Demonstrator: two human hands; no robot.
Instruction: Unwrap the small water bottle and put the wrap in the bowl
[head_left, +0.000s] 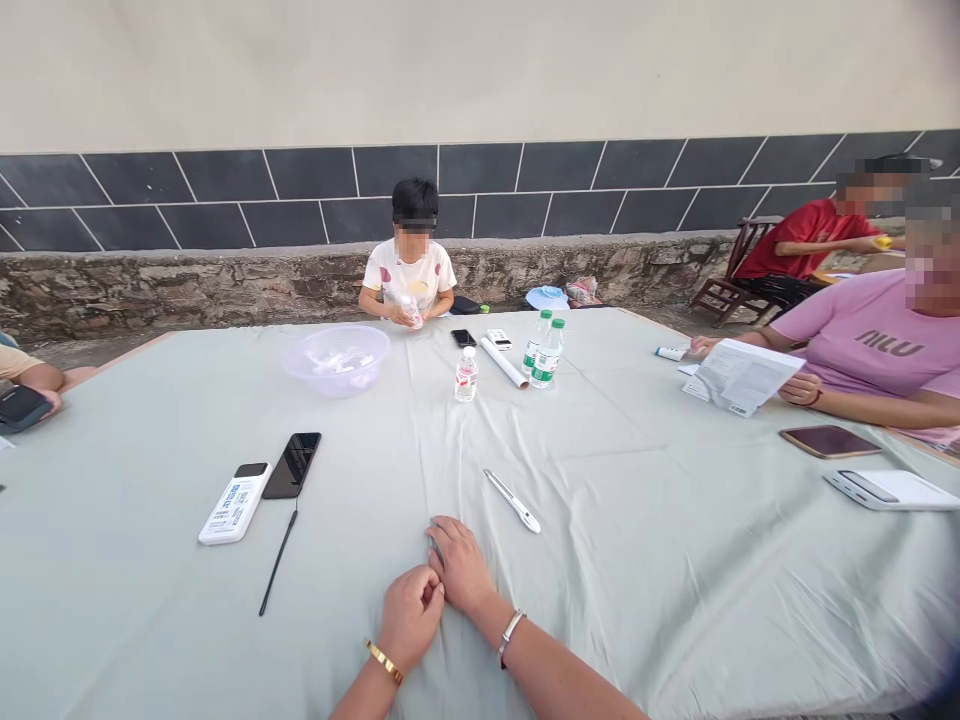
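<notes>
Both of my hands rest side by side on the cloth, close against each other. My left hand (411, 615), with a gold bracelet at the wrist, is curled into a loose fist, and nothing shows in it. Just ahead and to its right, my right hand (459, 565) lies palm down with its fingers stretched over the cloth, a silver bracelet on its wrist. Nearest to it is a slim white utility knife (513, 501), lying apart from the fingers. Further left are a black smartphone (294, 466) with a wrist strap (278, 563) and a white power bank (235, 505).
On the cloth-covered table (360, 540) stand a purple basin (337, 385), a small bottle (466, 376), two green-capped bottles (547, 355) and a white roll (504, 362). A person opposite holds something clear. Someone at right holds a paper (739, 375); a phone (829, 441) lies nearby.
</notes>
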